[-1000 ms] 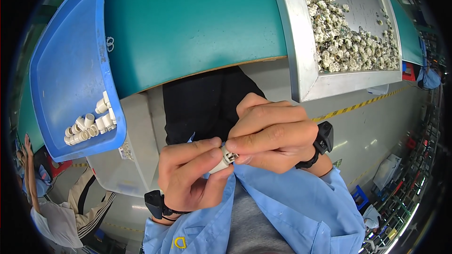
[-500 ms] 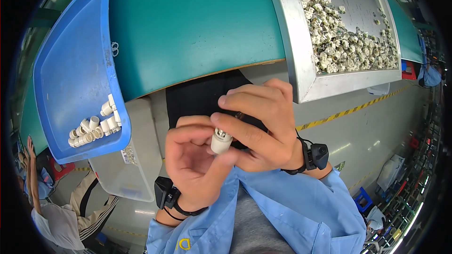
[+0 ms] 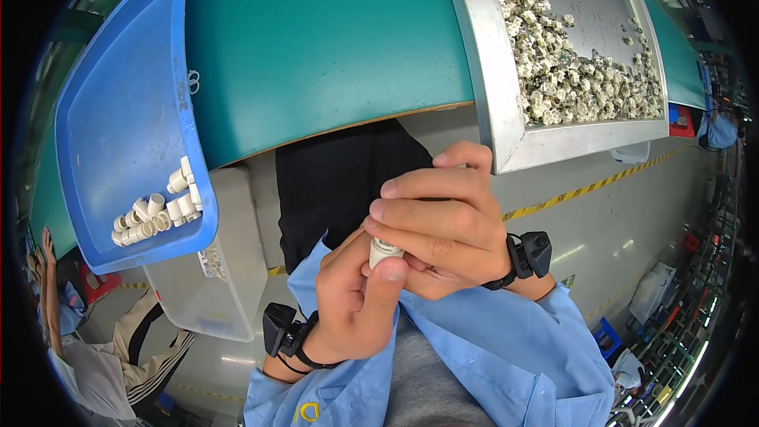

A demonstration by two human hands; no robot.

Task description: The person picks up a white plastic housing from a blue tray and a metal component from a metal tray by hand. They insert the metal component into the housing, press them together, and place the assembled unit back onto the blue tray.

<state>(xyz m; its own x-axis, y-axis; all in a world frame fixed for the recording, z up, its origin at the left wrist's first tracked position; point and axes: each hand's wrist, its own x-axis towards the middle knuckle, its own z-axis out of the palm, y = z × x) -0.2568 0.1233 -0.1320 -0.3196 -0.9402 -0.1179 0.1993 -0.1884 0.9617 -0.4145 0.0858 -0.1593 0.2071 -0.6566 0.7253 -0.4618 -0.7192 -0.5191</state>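
Note:
A small white cylinder that looks like a lamp holder (image 3: 385, 252) is held between my two hands, in front of my chest. My left hand (image 3: 356, 300) is closed around its lower part, with the thumb pressed against its side. My right hand (image 3: 455, 233) curls over its top from the right, fingers bent together. Those fingers hide the upper end of the piece, so what sits inside it does not show.
A blue tray (image 3: 118, 134) at left holds several similar white cylinders (image 3: 156, 207). At right, a metal-rimmed tray (image 3: 488, 63) carries a heap of small white parts with metal bits (image 3: 565, 83). The green table (image 3: 332, 39) lies ahead; a translucent bin (image 3: 209, 292) stands below left.
Both hands have shifted slightly right and closed in on the white piece. The right fingers now cover its top, where metal parts showed before; the left fingers have folded more tightly.

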